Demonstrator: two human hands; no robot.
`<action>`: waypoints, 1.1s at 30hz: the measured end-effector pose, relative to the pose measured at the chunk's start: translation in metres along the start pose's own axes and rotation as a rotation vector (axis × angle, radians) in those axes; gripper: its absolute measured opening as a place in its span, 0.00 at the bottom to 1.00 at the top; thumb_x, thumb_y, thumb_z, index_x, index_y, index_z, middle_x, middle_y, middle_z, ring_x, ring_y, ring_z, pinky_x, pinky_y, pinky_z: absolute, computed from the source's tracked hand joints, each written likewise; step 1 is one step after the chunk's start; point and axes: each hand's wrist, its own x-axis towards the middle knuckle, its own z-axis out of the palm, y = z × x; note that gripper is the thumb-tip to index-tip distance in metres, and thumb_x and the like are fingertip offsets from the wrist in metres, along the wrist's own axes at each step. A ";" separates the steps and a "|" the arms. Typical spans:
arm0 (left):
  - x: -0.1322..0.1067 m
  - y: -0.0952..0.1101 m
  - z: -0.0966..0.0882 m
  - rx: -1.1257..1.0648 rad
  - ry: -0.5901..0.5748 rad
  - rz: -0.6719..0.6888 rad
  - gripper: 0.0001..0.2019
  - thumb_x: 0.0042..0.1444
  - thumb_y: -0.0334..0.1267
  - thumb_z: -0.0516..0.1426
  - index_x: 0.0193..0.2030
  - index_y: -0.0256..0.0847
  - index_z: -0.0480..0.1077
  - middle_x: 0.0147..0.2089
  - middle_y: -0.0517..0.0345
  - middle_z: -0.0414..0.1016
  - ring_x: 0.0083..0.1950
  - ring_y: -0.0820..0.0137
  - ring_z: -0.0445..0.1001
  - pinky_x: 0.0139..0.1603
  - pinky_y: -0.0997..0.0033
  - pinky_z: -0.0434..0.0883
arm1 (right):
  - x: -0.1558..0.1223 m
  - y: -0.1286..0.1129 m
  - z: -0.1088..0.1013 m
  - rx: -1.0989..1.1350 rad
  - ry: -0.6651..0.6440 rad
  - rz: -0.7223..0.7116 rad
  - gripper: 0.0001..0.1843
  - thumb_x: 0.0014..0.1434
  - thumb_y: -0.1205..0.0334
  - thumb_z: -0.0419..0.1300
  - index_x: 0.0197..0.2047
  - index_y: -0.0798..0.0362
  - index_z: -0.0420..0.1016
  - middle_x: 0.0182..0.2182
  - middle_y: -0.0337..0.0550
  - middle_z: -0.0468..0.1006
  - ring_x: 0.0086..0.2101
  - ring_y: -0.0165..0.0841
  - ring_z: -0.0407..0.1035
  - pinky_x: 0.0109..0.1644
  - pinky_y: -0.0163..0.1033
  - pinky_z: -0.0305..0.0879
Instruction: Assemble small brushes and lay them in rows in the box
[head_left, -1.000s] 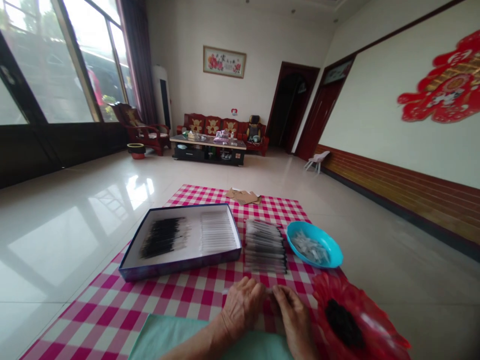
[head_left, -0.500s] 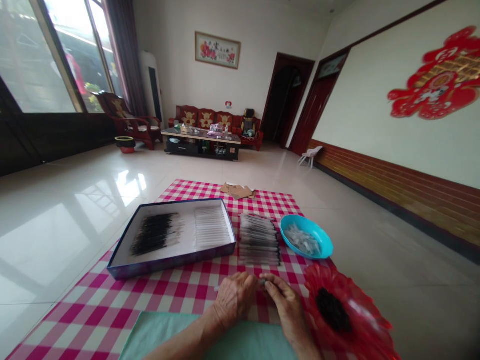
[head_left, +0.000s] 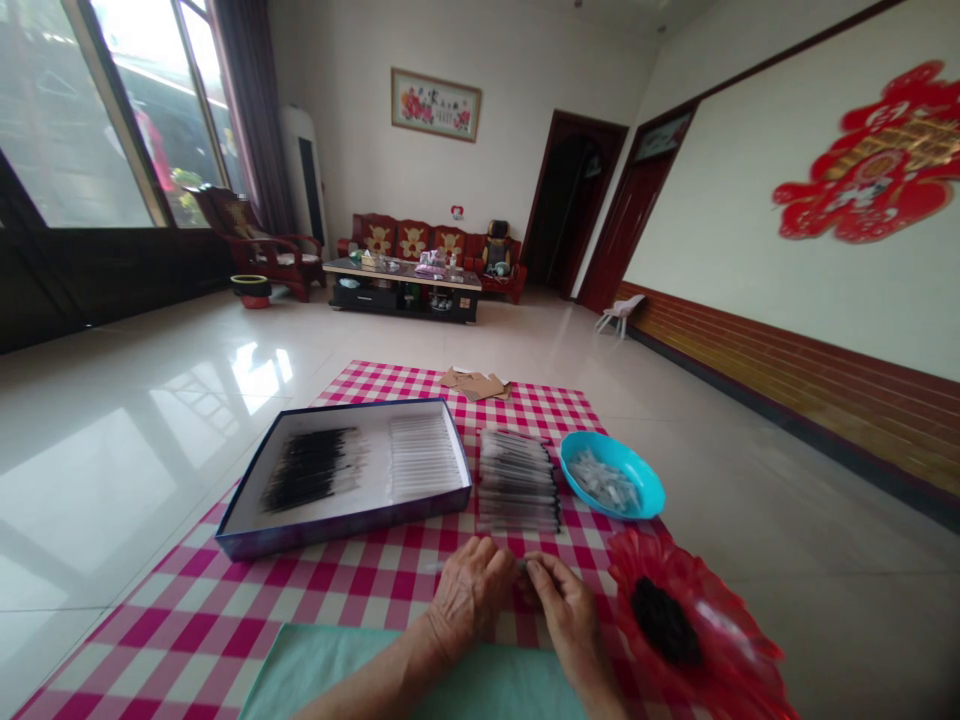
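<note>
My left hand [head_left: 474, 585] is closed around a thin translucent pen barrel [head_left: 436, 567], whose end sticks out to the left. Close beside it, my right hand [head_left: 566, 600] pinches a small greyish piece [head_left: 523, 566] at the barrel's right end; the fingers hide most of it. Just beyond the hands lies a row of clear pens [head_left: 517, 482] with dark insides. To the right, a blue bowl [head_left: 651, 490] holds small clear caps [head_left: 604, 480]. A red flower-shaped dish [head_left: 724, 610] contains small black pieces [head_left: 666, 620].
A shallow box [head_left: 247, 510] at left holds dark, thin refills [head_left: 311, 468] and clear tubes [head_left: 424, 455]. Torn cardboard [head_left: 474, 384] lies at the far edge of the checked tablecloth [head_left: 180, 590]. A green cloth [head_left: 322, 665] lies under my forearms.
Both hands have shifted very slightly, and the right fingertips have closed in around the small piece at the barrel's end. Everything else on the table stays put.
</note>
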 end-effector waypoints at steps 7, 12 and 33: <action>0.001 0.002 -0.004 0.000 0.017 0.005 0.09 0.62 0.35 0.47 0.32 0.43 0.64 0.29 0.58 0.67 0.32 0.69 0.65 0.33 0.70 0.61 | 0.001 -0.002 0.000 -0.025 0.001 -0.055 0.21 0.50 0.48 0.63 0.42 0.55 0.77 0.39 0.49 0.81 0.40 0.43 0.74 0.42 0.42 0.71; -0.001 0.001 -0.003 -0.028 0.019 0.000 0.07 0.62 0.35 0.48 0.33 0.43 0.65 0.29 0.58 0.67 0.33 0.68 0.66 0.35 0.69 0.62 | 0.001 0.005 -0.001 -0.233 0.055 -0.078 0.19 0.53 0.46 0.59 0.34 0.55 0.78 0.31 0.46 0.81 0.34 0.40 0.74 0.36 0.37 0.70; 0.002 0.002 -0.003 -0.002 0.081 0.053 0.09 0.62 0.33 0.48 0.31 0.42 0.65 0.27 0.59 0.67 0.30 0.68 0.64 0.34 0.67 0.60 | -0.002 0.001 0.001 -0.114 -0.037 -0.149 0.16 0.54 0.51 0.59 0.40 0.54 0.74 0.36 0.48 0.80 0.38 0.40 0.74 0.42 0.39 0.70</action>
